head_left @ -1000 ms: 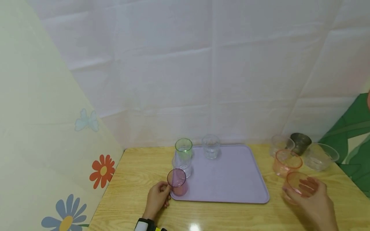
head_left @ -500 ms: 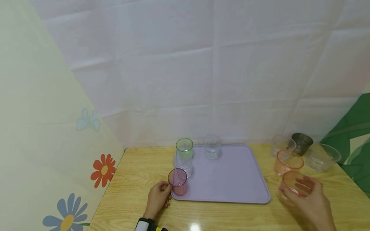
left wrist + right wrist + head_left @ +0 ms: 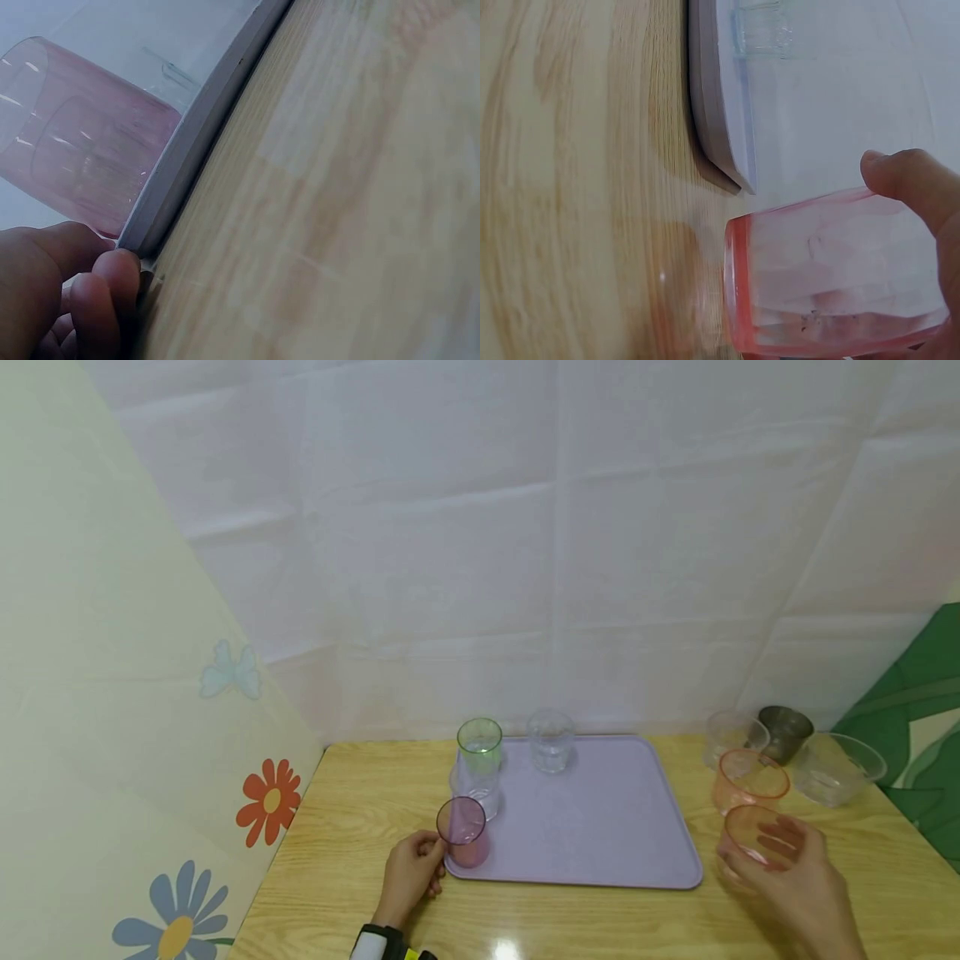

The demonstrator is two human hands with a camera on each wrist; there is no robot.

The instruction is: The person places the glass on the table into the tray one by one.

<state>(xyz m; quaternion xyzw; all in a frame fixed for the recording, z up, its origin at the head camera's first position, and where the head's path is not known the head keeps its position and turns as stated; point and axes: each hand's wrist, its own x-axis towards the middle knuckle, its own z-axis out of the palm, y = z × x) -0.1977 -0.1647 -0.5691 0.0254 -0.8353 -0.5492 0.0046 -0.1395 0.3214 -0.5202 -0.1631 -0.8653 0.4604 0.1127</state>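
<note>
My right hand (image 3: 798, 877) grips a clear orange-pink cup (image 3: 742, 847), thumb on the near left side and fingers on the far side. In the right wrist view the base of this cup (image 3: 832, 277) stands slightly off the wood, right of the tray. At the near left corner of the lilac tray (image 3: 600, 827), my left hand (image 3: 411, 870) pinches the rim; its thumb and fingertips (image 3: 116, 270) lie close to the purple-pink cup (image 3: 467, 843). That cup stands upright on the tray. Behind it are a clear cup (image 3: 486, 802), a green-rimmed cup (image 3: 480, 752) and another clear cup (image 3: 551, 747).
Right of the tray, an orange-rimmed cup (image 3: 742, 789), a clear cup (image 3: 723, 739), a dark grey cup (image 3: 787, 735) and a wide clear bowl (image 3: 832, 777) stand close together on the wooden table (image 3: 322, 893). A white cloth (image 3: 420, 568) hangs behind.
My right hand has carried the orange-pink cup a little to the left, toward the tray. The left hand and the cups on the tray stay put.
</note>
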